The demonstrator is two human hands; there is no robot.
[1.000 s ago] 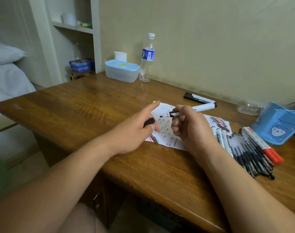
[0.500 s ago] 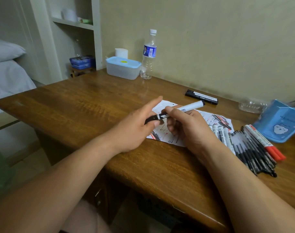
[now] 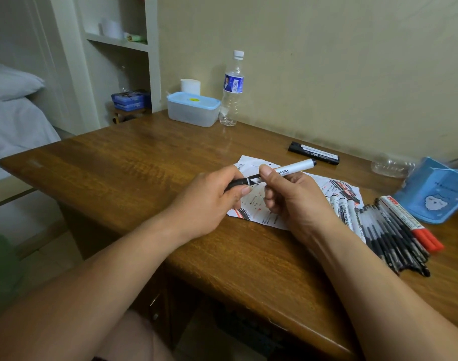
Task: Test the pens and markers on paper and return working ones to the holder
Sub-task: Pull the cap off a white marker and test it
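Your left hand (image 3: 209, 204) pinches the black cap (image 3: 237, 183). Your right hand (image 3: 293, 201) grips the white marker (image 3: 295, 166) by its barrel, held just above the scribbled paper (image 3: 251, 204). Cap and tip meet, so I read this as the capping step. Next, press them together squarely so the cap seats. If it wrote, it goes right to the blue holder (image 3: 436, 196), which sits tilted. Mind the pile of pens (image 3: 394, 235) lying between. A black marker (image 3: 314, 153) lies beyond the paper, out of the way.
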